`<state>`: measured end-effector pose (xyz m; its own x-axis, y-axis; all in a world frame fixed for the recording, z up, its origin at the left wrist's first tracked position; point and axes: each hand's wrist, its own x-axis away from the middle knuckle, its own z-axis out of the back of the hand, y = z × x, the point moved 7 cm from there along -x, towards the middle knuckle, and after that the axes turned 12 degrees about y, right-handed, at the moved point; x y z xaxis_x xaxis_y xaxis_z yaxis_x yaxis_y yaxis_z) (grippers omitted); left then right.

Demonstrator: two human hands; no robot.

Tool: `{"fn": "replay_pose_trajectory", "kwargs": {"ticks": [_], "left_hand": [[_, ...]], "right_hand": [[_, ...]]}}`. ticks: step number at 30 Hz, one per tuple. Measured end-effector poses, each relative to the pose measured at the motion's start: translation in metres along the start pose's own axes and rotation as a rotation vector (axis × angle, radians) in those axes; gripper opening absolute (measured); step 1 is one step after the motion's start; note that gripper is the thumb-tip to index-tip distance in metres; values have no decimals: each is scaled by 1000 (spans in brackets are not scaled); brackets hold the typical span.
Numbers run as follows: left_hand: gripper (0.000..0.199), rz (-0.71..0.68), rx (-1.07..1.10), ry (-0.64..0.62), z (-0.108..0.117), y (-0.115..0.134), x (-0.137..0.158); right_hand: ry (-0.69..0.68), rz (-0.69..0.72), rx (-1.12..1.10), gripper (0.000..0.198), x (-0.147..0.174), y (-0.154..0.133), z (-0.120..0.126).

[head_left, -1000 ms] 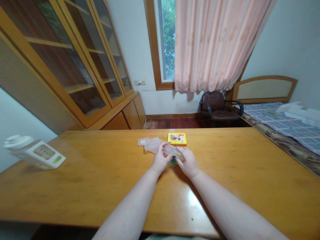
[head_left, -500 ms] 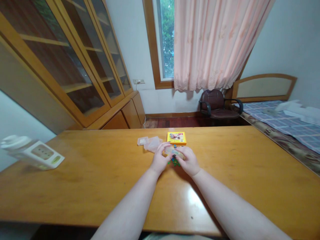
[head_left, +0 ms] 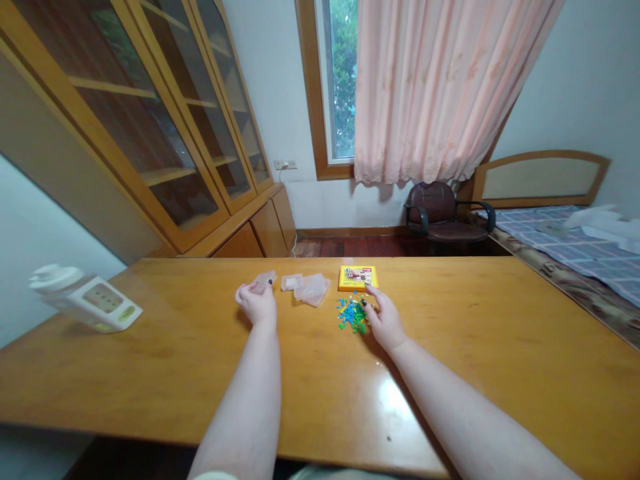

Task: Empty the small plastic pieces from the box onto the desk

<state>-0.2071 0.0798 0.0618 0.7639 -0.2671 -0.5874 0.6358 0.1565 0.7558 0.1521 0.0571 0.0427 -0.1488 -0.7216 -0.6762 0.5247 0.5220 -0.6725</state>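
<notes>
My left hand (head_left: 257,305) grips a small clear plastic box (head_left: 264,281) over the left-middle of the table. Close to its right lie a small clear case (head_left: 291,283) and clear plastic lids or trays (head_left: 314,290), partly overlapping. A loose pile of tiny blue, green and yellow pieces (head_left: 352,316), perhaps building bricks, is spread on the wood. At the pile's right edge, my right hand (head_left: 386,320) is held with thumb and fingers apart, nothing visible between them. Just beyond the pile lies a flat yellow box (head_left: 358,277) with a printed picture.
A clear bottle with a white lid (head_left: 85,299) stands on the left of the wooden table (head_left: 165,373). Past the far edge are a brown armchair (head_left: 440,210) and a bed (head_left: 555,233). A glass-doored cabinet (head_left: 150,127) rises at the left.
My hands have separated. The left has carried the clear box leftward, while the right stays by the pile. More colourful pieces now show on the table.
</notes>
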Motion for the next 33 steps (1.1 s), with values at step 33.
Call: {"fn": "replay_pose_trajectory", "kwargs": {"ticks": [33], "left_hand": [[23, -302, 449, -210, 10, 71, 52]], "right_hand": [[-482, -116, 284, 75, -95, 66, -42]]}}
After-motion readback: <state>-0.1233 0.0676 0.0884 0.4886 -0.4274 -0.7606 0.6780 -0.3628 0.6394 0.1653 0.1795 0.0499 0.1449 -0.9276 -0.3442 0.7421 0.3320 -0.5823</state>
